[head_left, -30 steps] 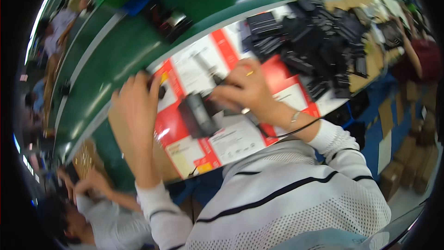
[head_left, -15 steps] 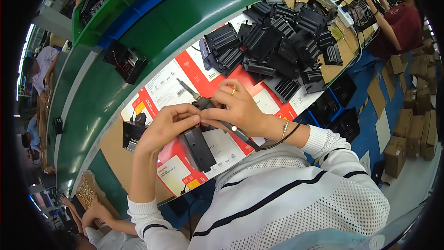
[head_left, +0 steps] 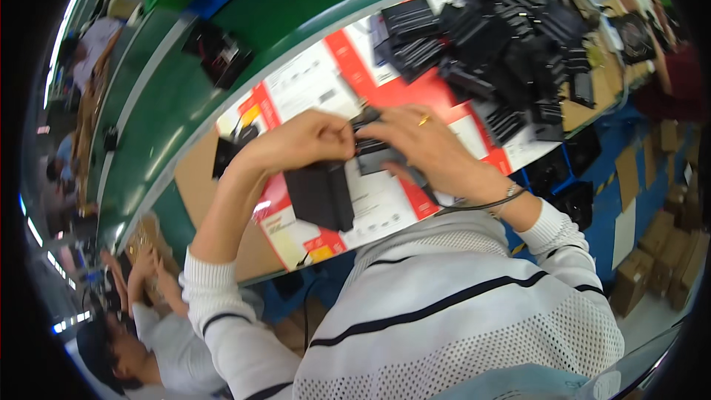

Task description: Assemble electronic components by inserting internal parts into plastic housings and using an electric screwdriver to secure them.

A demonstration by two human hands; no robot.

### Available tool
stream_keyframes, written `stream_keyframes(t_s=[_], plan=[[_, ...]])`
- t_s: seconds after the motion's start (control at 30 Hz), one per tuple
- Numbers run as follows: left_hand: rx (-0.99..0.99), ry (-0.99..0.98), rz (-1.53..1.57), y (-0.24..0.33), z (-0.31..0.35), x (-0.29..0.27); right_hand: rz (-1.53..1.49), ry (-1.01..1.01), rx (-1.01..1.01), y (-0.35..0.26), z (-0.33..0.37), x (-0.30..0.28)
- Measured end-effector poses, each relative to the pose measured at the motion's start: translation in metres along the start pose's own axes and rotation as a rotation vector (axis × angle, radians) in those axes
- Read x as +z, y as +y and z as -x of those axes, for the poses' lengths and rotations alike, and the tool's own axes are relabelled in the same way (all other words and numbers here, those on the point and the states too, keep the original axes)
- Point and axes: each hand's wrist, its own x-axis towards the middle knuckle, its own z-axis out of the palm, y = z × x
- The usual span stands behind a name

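Observation:
My left hand point(head_left: 300, 141) is closed, fingertips pinched together over a black box-like housing point(head_left: 322, 194); what they hold is hidden. The housing lies tilted on red and white printed sheets point(head_left: 381, 215). My right hand point(head_left: 429, 148), with a ring on one finger, curls over a dark corded electric screwdriver point(head_left: 366, 117), which is blurred and mostly covered by the fingers. Its black cord point(head_left: 478, 207) runs across my right wrist. Both hands meet close together above the housing's far end. A smaller dark grey part point(head_left: 376, 159) shows beneath the right fingers.
Black ribbed parts point(head_left: 503, 48) lie heaped at the far right. Another black unit point(head_left: 217, 53) stands on the green bench point(head_left: 148, 137) at far left, and a small black part point(head_left: 235, 150) lies left of my hand. Co-workers sit left and right; cartons point(head_left: 637, 259) stand at right.
The screwdriver's tip, plainly visible before, is now mostly hidden by my hands. My right hand has moved right and spread over it. The black housing has been turned. My head view has shifted.

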Motion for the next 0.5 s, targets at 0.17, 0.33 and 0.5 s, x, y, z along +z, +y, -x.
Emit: stream_keyframes(t_s=[0.17,0.33,0.5], plan=[[-0.060,0.324,-0.402,0.014,0.001,0.024,-0.051,0.097,0.160,0.001,-0.009,0.008],[0.035,0.606,-0.609,0.040,0.012,0.046,-0.013,0.135,0.206,0.002,-0.015,0.012],[0.062,0.524,-0.410,0.046,0.006,0.049,-0.042,0.211,0.161,0.001,-0.012,0.011]])
